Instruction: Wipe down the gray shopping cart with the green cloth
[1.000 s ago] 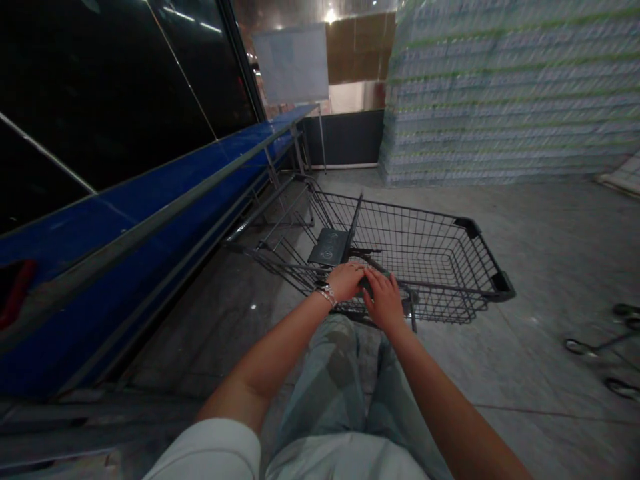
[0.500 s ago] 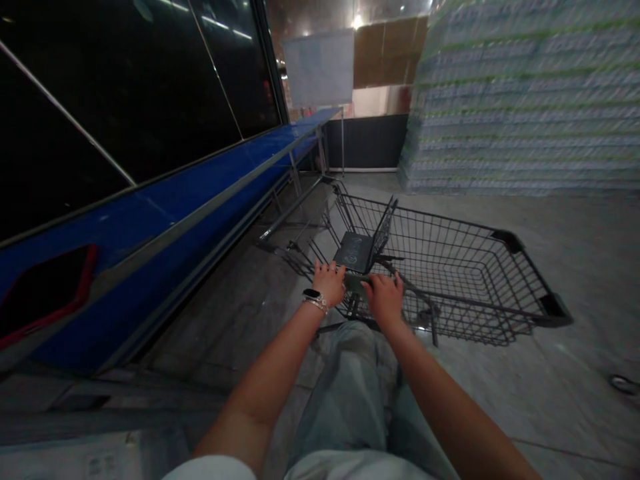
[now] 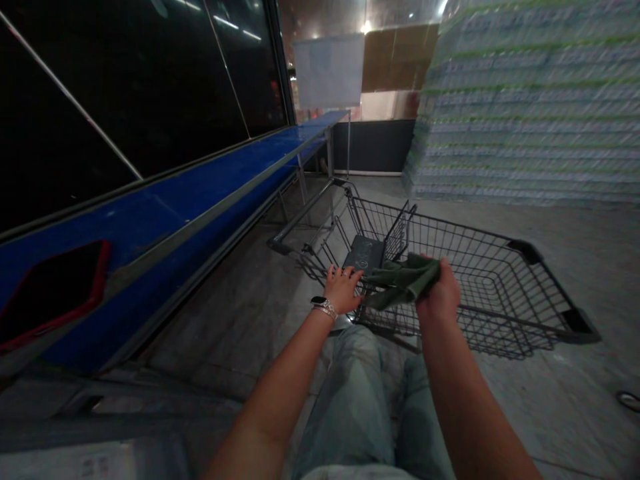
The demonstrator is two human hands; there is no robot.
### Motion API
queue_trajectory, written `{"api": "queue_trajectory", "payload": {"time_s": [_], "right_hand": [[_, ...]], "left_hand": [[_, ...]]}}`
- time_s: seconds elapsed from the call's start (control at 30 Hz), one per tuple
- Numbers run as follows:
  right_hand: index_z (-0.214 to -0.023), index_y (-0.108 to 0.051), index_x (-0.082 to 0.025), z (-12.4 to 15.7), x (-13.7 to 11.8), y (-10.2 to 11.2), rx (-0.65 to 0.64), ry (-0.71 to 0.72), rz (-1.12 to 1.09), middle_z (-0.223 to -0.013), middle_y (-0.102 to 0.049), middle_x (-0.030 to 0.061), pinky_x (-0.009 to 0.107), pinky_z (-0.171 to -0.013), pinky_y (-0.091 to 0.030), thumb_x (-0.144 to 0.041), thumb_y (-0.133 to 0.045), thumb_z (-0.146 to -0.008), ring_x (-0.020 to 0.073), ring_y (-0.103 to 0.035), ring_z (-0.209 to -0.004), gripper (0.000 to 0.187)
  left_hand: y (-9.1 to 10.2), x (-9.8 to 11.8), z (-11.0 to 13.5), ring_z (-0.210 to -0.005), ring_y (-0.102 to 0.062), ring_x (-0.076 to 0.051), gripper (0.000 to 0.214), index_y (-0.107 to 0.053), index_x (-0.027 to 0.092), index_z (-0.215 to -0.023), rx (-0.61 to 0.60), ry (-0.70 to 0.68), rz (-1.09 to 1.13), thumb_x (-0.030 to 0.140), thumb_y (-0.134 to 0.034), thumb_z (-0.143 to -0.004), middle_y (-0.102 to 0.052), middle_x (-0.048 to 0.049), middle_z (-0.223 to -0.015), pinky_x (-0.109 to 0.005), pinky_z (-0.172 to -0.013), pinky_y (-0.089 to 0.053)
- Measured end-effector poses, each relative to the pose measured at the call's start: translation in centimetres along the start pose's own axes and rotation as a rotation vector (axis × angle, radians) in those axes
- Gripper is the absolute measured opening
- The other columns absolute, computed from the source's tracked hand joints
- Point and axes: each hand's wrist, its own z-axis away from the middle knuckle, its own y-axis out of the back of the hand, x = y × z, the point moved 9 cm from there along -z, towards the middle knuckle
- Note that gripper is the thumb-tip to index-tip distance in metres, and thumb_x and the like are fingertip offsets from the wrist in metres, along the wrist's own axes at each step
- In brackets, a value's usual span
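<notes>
A wire shopping cart stands in front of me, its handle just below my hands. My left hand rests palm down near the handle, fingers apart and holding nothing. My right hand is raised above the handle, gripping one end of a crumpled olive-green cloth. The cloth hangs to the left over the front of the basket. Beyond it, the cart's folded child seat flap is dark, with a small printed mark.
A long blue-edged counter runs along dark glass panels on the left. Shrink-wrapped packs of bottled water stand stacked at the back right. A white sign hangs ahead. Concrete floor surrounds the cart, and my jeans show below my hands.
My right hand has left the cart handle and moved up and right, lifting the green cloth. The left hand has shifted slightly left, and the cart and surroundings have shifted in view.
</notes>
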Motion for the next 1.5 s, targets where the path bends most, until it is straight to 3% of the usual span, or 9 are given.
{"api": "queue_trajectory", "payload": {"time_s": [0.13, 0.27, 0.4, 0.57, 0.77, 1.1, 1.2, 1.33, 1.5], "right_hand": [[-0.095, -0.063, -0.021, 0.6, -4.2, 0.0, -0.043, 0.054, -0.050, -0.091, -0.068, 0.0033, 0.040, -0.080, -0.058, -0.066, -0.048, -0.089, 0.0192, -0.068, -0.084, 0.047], [-0.114, -0.062, -0.022, 2.6, -5.8, -2.0, -0.138, 0.297, 0.266, -0.102, -0.067, 0.0037, 0.039, -0.085, -0.055, -0.049, -0.064, -0.085, 0.0192, -0.064, -0.092, 0.040], [-0.110, -0.067, -0.018, 4.8, -1.8, -5.4, -0.317, 0.518, 0.759, -0.114, -0.062, 0.0120, 0.043, -0.096, -0.049, -0.034, -0.053, -0.091, 0.0235, -0.059, -0.106, 0.029], [-0.114, -0.068, -0.014, 6.8, 4.1, -7.0, -0.496, 0.522, 1.202, -0.121, -0.058, 0.0162, 0.036, -0.092, -0.049, -0.021, -0.041, -0.095, 0.0226, -0.058, -0.105, 0.034], [-0.120, -0.067, -0.020, 4.9, 2.6, -1.4, -0.355, 0.391, 1.550, -0.129, -0.055, 0.0119, 0.028, -0.075, -0.048, -0.025, -0.040, -0.098, 0.0170, -0.063, -0.090, 0.035], [-0.129, -0.065, -0.014, -5.6, -3.7, 21.7, 0.060, 0.115, 1.752, -0.130, -0.063, 0.0147, 0.036, -0.089, -0.048, -0.033, -0.036, -0.098, 0.0266, -0.063, -0.110, 0.046], [-0.131, -0.064, -0.014, -7.6, -5.3, 26.7, 0.179, -0.019, 1.780, -0.120, -0.068, 0.0178, 0.039, -0.088, -0.048, -0.033, -0.037, -0.098, 0.0295, -0.064, -0.107, 0.047], [-0.132, -0.064, -0.015, -7.5, -5.7, 26.9, 0.268, -0.059, 1.765, -0.121, -0.068, 0.0182, 0.038, -0.087, -0.047, -0.032, -0.037, -0.097, 0.0298, -0.064, -0.109, 0.046], [-0.132, -0.061, -0.015, -3.5, -1.8, 17.2, 0.069, 0.088, 1.709, -0.130, -0.064, 0.0147, 0.033, -0.090, -0.047, -0.029, -0.032, -0.100, 0.0246, -0.063, -0.112, 0.045]], "left_hand": [[-0.3, 0.6, 0.0, -0.130, -0.043, -0.031, 0.069, -0.044, 0.028, -0.144, 0.000, -0.020, 0.016, 0.053, -0.064, -0.083, -0.047, -0.0075, -0.149, -0.055, -0.119, -0.015], [-0.2, 1.5, -0.1, -0.130, -0.044, -0.031, 0.068, -0.045, 0.027, -0.143, 0.004, -0.031, 0.025, 0.052, -0.064, -0.083, -0.047, -0.0080, -0.148, -0.056, -0.117, -0.019], [-0.1, 2.6, -0.3, -0.128, -0.045, -0.030, 0.064, -0.046, 0.027, -0.143, 0.036, -0.046, 0.023, 0.048, -0.063, -0.084, -0.048, -0.0071, -0.147, -0.055, -0.117, -0.022], [-0.2, 3.4, -0.4, -0.120, -0.051, -0.027, 0.045, -0.057, 0.022, -0.131, 0.075, -0.034, -0.005, 0.030, -0.058, -0.087, -0.053, -0.0077, -0.144, -0.050, -0.115, -0.026], [0.0, 3.4, -0.3, -0.123, -0.048, -0.027, 0.062, -0.044, 0.030, -0.145, 0.116, -0.063, 0.044, 0.040, -0.063, -0.087, -0.053, -0.0046, -0.143, -0.047, -0.112, -0.028], [0.3, 3.0, -0.3, -0.119, -0.050, -0.026, 0.058, -0.048, 0.031, -0.144, 0.130, -0.073, 0.043, 0.037, -0.062, -0.088, -0.056, -0.0043, -0.140, -0.046, -0.109, -0.029], [0.2, 3.1, -0.4, -0.118, -0.051, -0.027, 0.058, -0.048, 0.031, -0.143, 0.141, -0.079, 0.034, 0.036, -0.062, -0.088, -0.056, -0.0050, -0.139, -0.047, -0.109, -0.029], [0.1, 3.3, -0.5, -0.119, -0.050, -0.030, 0.060, -0.049, 0.029, -0.143, 0.150, -0.064, 0.017, 0.037, -0.063, -0.086, -0.056, -0.0067, -0.139, -0.049, -0.111, -0.027], [-0.2, 3.5, -0.6, -0.118, -0.049, -0.031, 0.061, -0.049, 0.025, -0.143, 0.168, -0.044, -0.016, 0.038, -0.063, -0.086, -0.056, -0.0089, -0.140, -0.053, -0.113, -0.023]]}}
